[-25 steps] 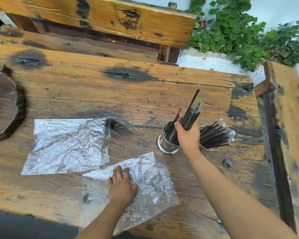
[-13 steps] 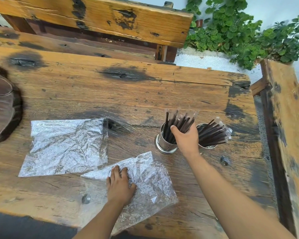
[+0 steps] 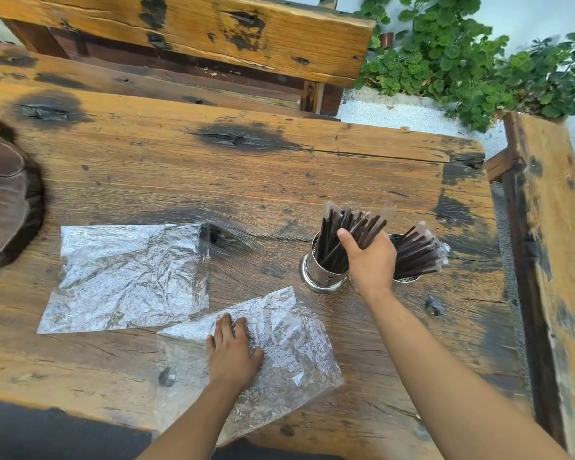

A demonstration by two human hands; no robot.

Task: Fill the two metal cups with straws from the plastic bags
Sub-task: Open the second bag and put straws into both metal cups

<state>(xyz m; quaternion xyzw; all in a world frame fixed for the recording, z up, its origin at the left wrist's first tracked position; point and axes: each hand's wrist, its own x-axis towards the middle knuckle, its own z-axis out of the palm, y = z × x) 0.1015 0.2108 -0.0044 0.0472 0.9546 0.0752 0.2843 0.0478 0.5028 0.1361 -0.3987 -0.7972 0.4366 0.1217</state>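
- Two metal cups right of centre on wooden table (image 3: 279, 180): left cup (image 3: 319, 273) and right cup (image 3: 407, 277), both holding dark wrapped straws.
- Right hand (image 3: 370, 260) curled round left cup's straws (image 3: 349, 230), probably to seat the bunch upright.
- Right cup's straws (image 3: 419, 250) fan rightward, untouched.
- Left hand (image 3: 233, 350) flat, fingers together, pressing near bag (image 3: 273, 353) at lower centre, likely to pin it.
- Far bag (image 3: 127, 277) flat at left; both look empty, task near done.

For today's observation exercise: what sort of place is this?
Probably an outdoor café or garden seating area: a rough wooden table, a matching bench, leafy plants, and metal cups stocked with wrapped straws.
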